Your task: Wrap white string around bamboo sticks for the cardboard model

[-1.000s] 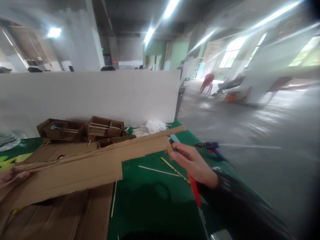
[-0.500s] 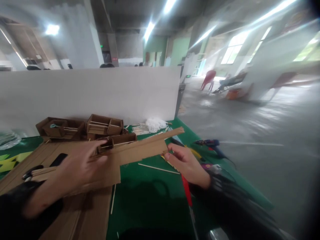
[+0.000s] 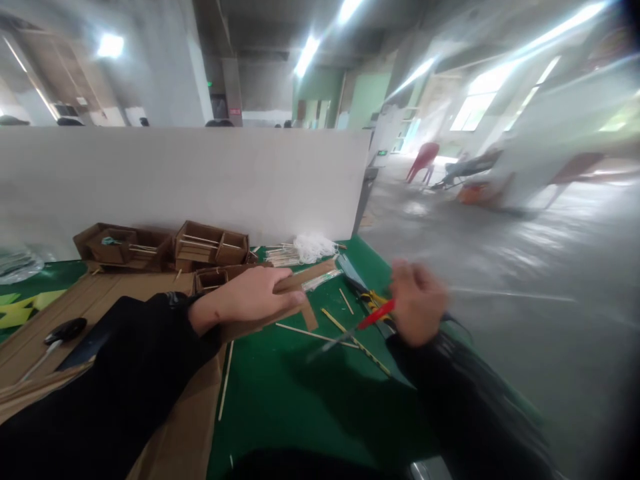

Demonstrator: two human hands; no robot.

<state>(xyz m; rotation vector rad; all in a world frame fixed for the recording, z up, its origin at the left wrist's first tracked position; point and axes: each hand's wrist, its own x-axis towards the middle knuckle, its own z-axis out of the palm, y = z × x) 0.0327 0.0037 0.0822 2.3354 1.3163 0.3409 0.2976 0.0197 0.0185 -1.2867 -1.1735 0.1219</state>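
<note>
My left hand (image 3: 250,297) is closed on a bent piece of brown cardboard (image 3: 313,272), thumb and fingers pinching its near part. A narrow flap of it hangs down toward the green table. My right hand (image 3: 419,303), smeared by motion, is closed round a red-handled knife (image 3: 376,315). Its thin grey blade points down and left over the table, apart from the cardboard. Beneath the blade lie a thin wooden stick (image 3: 305,332) and a yellow marked strip (image 3: 350,337), perhaps a ruler.
Cardboard boxes with wooden rods (image 3: 210,243) stand by the white partition (image 3: 200,180). A bundle of sticks (image 3: 283,255) and white strands (image 3: 315,247) lie beside them. Large cardboard sheets (image 3: 180,427) cover the left, with a black computer mouse (image 3: 67,330) on top. Yellow-handled pliers (image 3: 373,300) lie right.
My right hand has let go of the cardboard, picked the red-handled knife up off the table and raised it. My left hand has moved right and taken hold of the cardboard.
</note>
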